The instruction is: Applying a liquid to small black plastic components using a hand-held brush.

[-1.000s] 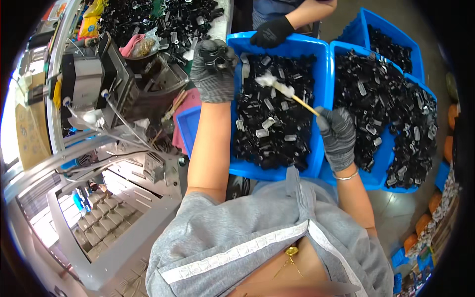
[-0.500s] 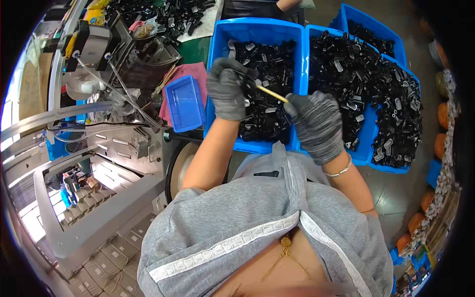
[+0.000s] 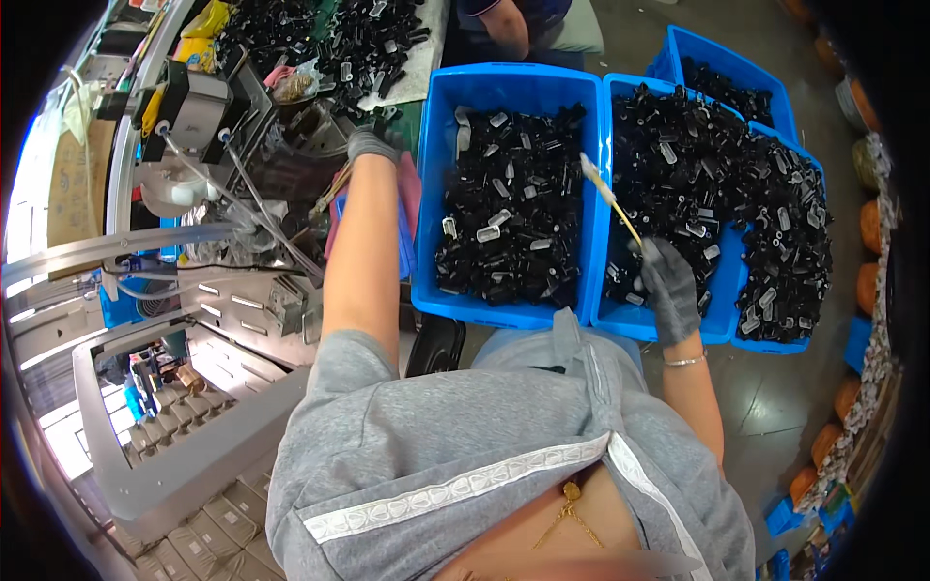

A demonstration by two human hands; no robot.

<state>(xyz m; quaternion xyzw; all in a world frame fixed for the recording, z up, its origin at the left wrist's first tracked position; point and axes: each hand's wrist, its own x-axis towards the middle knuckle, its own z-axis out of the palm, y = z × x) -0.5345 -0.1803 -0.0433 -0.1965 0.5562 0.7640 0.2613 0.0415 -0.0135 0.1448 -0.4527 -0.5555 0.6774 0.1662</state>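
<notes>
Three blue bins stand side by side, each heaped with small black plastic parts; a fourth, smaller blue tray lies half hidden under the left forearm. There is one cotton swab. The gloved right hand pinches its lower end, fingers closed round the stick, over the rim between the first two bins. The swab's long axis runs diagonally, white tip pointing up and left, away from the person. The gloved left hand is well apart from it, reaching to the machine on the desk; whether it grips anything cannot be told.
</notes>
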